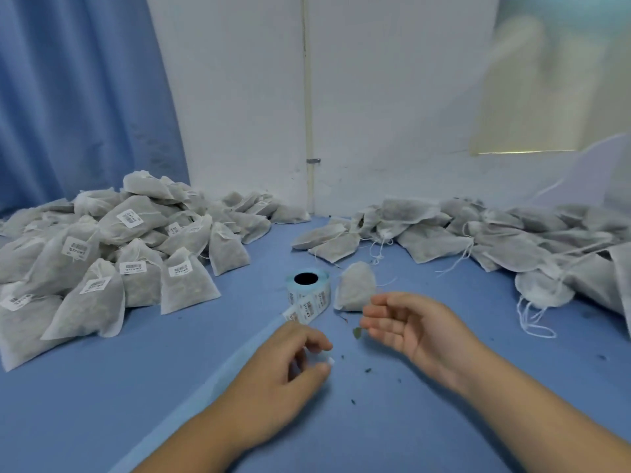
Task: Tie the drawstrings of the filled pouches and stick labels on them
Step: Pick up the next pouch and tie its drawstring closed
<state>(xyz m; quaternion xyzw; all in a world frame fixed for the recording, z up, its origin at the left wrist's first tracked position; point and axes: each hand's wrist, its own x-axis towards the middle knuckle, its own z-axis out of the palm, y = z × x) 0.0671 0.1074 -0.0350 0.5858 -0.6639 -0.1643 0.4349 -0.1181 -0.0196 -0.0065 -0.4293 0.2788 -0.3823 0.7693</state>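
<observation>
barcode labels (131, 218) on pouches (136, 220), text illegible

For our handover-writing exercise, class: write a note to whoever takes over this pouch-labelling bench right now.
Left hand pinches a small white piece, apparently a label.
Right hand open, holding nothing, beside the lone pouch.
Label roll stands just left of that pouch, mid-table.
Done: labelled pile, on the left.
Left: label the lone pouch (its tie is unclear), then tie and label the unlabelled pile on the right, where loose strings show.
</observation>
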